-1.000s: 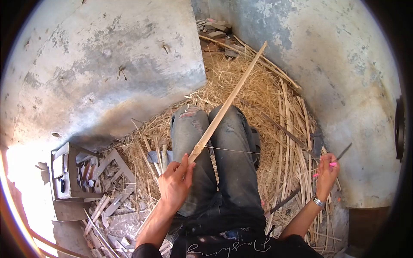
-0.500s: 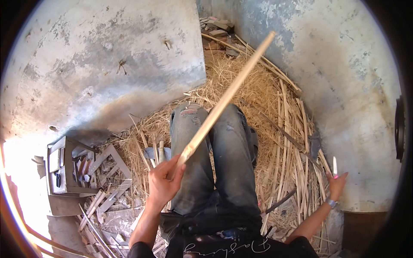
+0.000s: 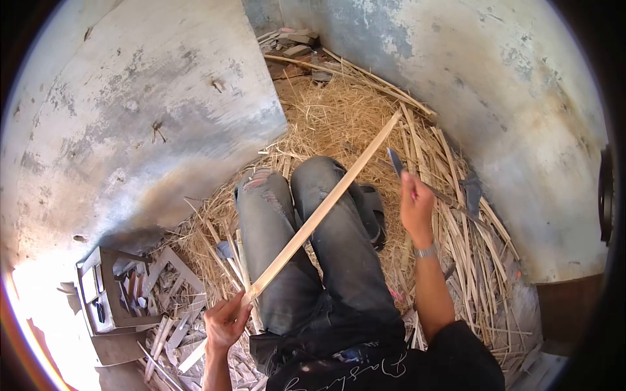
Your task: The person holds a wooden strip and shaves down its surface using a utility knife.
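My left hand (image 3: pixel 225 320) is closed round the lower part of a long pale wooden strip (image 3: pixel 319 212). The strip slants up and right across my knees, and its narrow tip is near the straw. At the right, my right hand (image 3: pixel 417 202) grips a knife (image 3: pixel 395 161), its blade pointing up and left, a little apart from the strip's upper part. The fingers hide most of the handle; a bit of pink shows between them. A metal watch is on my right wrist.
Straw and shavings (image 3: pixel 345 111) cover the floor beyond my knees. Many split strips (image 3: pixel 473 260) lie along the right wall. A wooden frame box (image 3: pixel 117 293) with scraps stands at the left. Rubble (image 3: pixel 290 42) is piled in the far corner.
My right hand has come in from the far right with the knife, nearer the strip. My left hand has moved down and left, and the strip's tip is lower. The view has shifted.
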Available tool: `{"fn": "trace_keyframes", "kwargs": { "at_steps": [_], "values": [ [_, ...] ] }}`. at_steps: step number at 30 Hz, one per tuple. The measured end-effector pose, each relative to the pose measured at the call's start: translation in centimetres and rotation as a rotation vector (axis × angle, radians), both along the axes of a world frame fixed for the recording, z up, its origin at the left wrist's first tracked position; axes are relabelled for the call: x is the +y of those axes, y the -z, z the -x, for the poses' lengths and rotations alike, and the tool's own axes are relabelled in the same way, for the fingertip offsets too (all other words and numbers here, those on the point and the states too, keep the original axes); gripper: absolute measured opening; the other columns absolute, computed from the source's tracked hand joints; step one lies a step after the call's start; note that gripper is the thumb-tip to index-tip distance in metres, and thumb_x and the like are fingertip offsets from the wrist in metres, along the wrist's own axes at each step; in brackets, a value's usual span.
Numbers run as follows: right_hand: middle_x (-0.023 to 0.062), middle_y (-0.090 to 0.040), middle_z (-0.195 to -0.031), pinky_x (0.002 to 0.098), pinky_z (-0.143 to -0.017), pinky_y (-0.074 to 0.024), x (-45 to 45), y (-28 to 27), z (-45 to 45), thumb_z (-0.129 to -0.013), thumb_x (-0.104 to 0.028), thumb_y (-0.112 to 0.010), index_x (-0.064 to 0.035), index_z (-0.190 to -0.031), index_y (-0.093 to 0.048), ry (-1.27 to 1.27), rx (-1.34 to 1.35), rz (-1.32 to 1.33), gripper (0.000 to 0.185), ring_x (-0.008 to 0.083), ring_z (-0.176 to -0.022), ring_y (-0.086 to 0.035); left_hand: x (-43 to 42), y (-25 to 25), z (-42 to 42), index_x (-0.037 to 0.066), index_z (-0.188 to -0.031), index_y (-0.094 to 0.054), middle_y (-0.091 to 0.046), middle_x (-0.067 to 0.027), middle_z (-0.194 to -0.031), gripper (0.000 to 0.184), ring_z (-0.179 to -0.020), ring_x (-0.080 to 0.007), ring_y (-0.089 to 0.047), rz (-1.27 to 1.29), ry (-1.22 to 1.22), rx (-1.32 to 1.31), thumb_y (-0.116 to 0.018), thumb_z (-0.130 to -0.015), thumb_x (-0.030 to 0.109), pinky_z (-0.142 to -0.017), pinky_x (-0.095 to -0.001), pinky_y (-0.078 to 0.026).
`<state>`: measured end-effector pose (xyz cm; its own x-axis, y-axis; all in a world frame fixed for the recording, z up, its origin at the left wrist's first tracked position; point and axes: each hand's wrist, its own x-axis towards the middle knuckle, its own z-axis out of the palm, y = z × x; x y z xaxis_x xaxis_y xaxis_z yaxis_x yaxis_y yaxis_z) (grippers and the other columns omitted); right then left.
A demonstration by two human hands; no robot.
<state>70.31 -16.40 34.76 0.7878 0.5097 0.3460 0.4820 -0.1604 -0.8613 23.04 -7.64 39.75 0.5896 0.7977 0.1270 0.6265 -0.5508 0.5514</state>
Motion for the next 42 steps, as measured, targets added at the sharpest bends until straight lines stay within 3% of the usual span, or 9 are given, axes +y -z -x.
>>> {"fn": "trace_keyframes", "kwargs": {
  "at_steps": [6, 16, 19, 25, 28, 31, 34, 37, 42],
  "values": [
    [0.0201, -0.052, -0.059, 0.0430, -0.051, -0.0379, 5.2, 2.7, -4.6, -0.111, -0.033, -0.054, 0.0011, -0.088, -0.069, 0.011, -0.260, 0.082, 0.044, 0.0347, -0.050, -0.051, -0.8, -0.6, 3.2, 0.006, -0.118, -0.080, -0.061, -0.0076, -0.062, 0.037, -0.050, -0.0200, -0.059, -0.058, 0.003, 0.092, -0.088, -0.084, 0.017, -0.049, -0.0355, -0.045],
    [0.0214, -0.055, -0.062, 0.0448, -0.053, -0.0391, 6.7, 5.2, -5.3, -0.110, -0.034, -0.054, 0.0030, -0.092, -0.070, 0.002, -0.319, -0.007, 0.045, 0.0355, -0.052, -0.052, 0.4, -1.2, 3.3, 0.008, -0.118, -0.080, -0.058, -0.0068, -0.061, 0.035, -0.048, -0.0210, -0.056, -0.092, 0.078, 0.195, -0.087, -0.086, 0.019, -0.047, -0.0378, -0.043],
    [0.0228, -0.057, -0.065, 0.0458, -0.055, -0.0405, 5.9, 4.1, -5.1, -0.110, -0.035, -0.053, 0.0034, -0.093, -0.071, -0.082, -0.129, 0.105, 0.045, 0.0393, -0.056, -0.055, 0.8, -1.1, 3.4, 0.008, -0.118, -0.080, -0.056, -0.0065, -0.061, 0.034, -0.048, -0.0212, -0.054, -0.048, 0.053, 0.127, -0.086, -0.087, 0.020, -0.047, -0.0389, -0.042],
    [0.0232, -0.057, -0.068, 0.0463, -0.057, -0.0398, 6.4, 6.0, -4.7, -0.111, -0.040, -0.051, 0.0028, -0.091, -0.069, 0.006, -0.259, 0.045, 0.050, 0.0386, -0.059, -0.054, 1.0, -0.4, 2.9, 0.008, -0.118, -0.080, -0.055, -0.0067, -0.061, 0.033, -0.048, -0.0210, -0.053, -0.020, 0.060, 0.107, -0.085, -0.088, 0.019, -0.047, -0.0388, -0.041],
    [0.0231, -0.058, -0.068, 0.0472, -0.056, -0.0389, 5.6, 5.5, -3.7, -0.111, -0.039, -0.050, 0.0021, -0.089, -0.069, -0.160, -0.194, 0.016, 0.051, 0.0384, -0.059, -0.054, 0.8, 0.0, 3.1, 0.008, -0.118, -0.080, -0.055, -0.0068, -0.061, 0.032, -0.048, -0.0209, -0.054, -0.027, 0.052, 0.104, -0.085, -0.088, 0.018, -0.047, -0.0389, -0.042],
    [0.0239, -0.059, -0.069, 0.0477, -0.056, -0.0389, 5.9, 5.2, -5.8, -0.110, -0.038, -0.050, 0.0012, -0.088, -0.069, -0.018, -0.156, 0.197, 0.049, 0.0400, -0.060, -0.057, 0.6, -0.5, 2.5, 0.009, -0.118, -0.080, -0.055, -0.0068, -0.060, 0.032, -0.048, -0.0208, -0.054, -0.017, 0.060, 0.118, -0.085, -0.088, 0.018, -0.047, -0.0388, -0.042],
    [0.0252, -0.058, -0.066, 0.0485, -0.053, -0.0384, 6.2, 5.2, -2.5, -0.110, -0.035, -0.050, 0.0018, -0.087, -0.067, -0.127, -0.318, -0.030, 0.047, 0.0425, -0.056, -0.057, 0.8, 0.1, 2.0, 0.007, -0.119, -0.080, -0.054, -0.0072, -0.059, 0.033, -0.047, -0.0207, -0.054, 0.001, 0.054, 0.063, -0.085, -0.088, 0.018, -0.047, -0.0380, -0.043],
    [0.0254, -0.059, -0.066, 0.0484, -0.053, -0.0389, 5.3, 5.0, -2.2, -0.110, -0.033, -0.050, 0.0021, -0.087, -0.067, -0.199, -0.282, -0.002, 0.045, 0.0436, -0.057, -0.059, 0.9, -0.8, 1.5, 0.005, -0.118, -0.079, -0.057, -0.0077, -0.060, 0.032, -0.047, -0.0197, -0.056, 0.008, 0.074, 0.097, -0.084, -0.089, 0.016, -0.047, -0.0373, -0.044],
    [0.0215, -0.055, -0.061, 0.0450, -0.052, -0.0382, 6.4, 5.4, -3.9, -0.112, -0.036, -0.049, 0.0019, -0.082, -0.065, -0.075, -0.214, 0.059, 0.050, 0.0338, -0.051, -0.051, 0.5, -1.0, -1.0, 0.003, -0.118, -0.079, -0.062, -0.0090, -0.063, 0.030, -0.050, -0.0184, -0.059, 0.023, 0.075, 0.055, -0.083, -0.091, 0.014, -0.048, -0.0367, -0.045]
  ]
}}
